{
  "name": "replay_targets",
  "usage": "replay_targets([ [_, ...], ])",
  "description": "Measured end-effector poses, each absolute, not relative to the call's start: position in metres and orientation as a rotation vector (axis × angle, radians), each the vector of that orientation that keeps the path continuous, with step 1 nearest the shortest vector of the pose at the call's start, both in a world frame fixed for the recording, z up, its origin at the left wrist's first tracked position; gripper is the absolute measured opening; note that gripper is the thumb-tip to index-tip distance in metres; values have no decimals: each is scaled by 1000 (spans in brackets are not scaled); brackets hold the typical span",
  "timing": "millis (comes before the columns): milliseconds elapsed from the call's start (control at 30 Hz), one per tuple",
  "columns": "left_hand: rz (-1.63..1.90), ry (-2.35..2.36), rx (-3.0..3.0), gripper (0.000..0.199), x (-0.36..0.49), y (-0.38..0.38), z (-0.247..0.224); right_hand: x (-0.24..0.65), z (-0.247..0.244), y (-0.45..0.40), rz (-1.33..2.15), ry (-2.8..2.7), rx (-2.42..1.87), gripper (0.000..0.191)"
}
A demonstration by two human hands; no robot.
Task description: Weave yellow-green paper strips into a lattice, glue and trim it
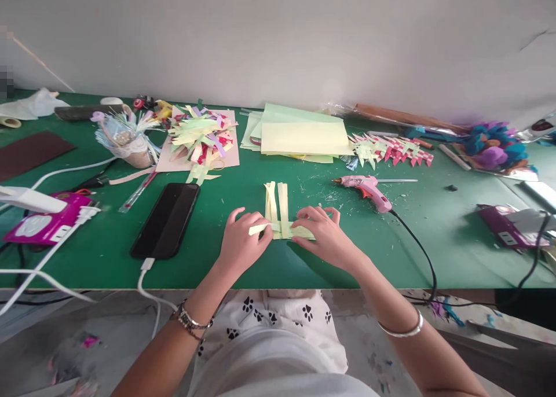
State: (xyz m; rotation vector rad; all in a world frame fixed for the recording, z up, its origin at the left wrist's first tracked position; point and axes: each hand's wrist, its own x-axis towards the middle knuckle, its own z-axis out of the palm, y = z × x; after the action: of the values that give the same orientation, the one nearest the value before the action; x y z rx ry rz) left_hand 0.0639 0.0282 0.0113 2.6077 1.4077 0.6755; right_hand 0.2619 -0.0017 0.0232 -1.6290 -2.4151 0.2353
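Note:
Pale yellow paper strips (283,209) lie on the green table in front of me, two upright ones crossing a sideways one. My left hand (244,241) is at their left side, its thumb and forefinger closed on the sideways paper strip, whose end (257,229) sticks out across the fingers. On the right, my right hand (325,235) has its thumb and fingertips curled round the other end of the sideways strip (304,231). The upper ends of the upright strips point away from me, and the left one looks doubled or twisted.
A pink glue gun (367,190) with a black cord lies to the right. At left are a black phone (165,220) on a white cable and a purple power strip (47,216). Farther back are yellow paper sheets (304,138), a strip pile (200,131) and woven pieces (393,149).

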Motion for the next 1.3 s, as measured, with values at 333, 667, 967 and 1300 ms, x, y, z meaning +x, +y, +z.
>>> replay_targets([
  [333, 700, 1155, 2434, 12, 70, 35, 25, 257, 22, 2, 342, -2365, -1616, 16],
  [667, 485, 1149, 2271, 8, 69, 40, 14, 240, 14, 5, 306, -2210, -1755, 20],
  [967, 527, 1174, 2187, 12, 74, 44, 8, 235, 5, -4, 378, -2065, -1688, 16],
  [1300, 509, 1095, 2305, 26, 73, 43, 4, 245, 16, -19, 394, -2202, -1492, 17],
])
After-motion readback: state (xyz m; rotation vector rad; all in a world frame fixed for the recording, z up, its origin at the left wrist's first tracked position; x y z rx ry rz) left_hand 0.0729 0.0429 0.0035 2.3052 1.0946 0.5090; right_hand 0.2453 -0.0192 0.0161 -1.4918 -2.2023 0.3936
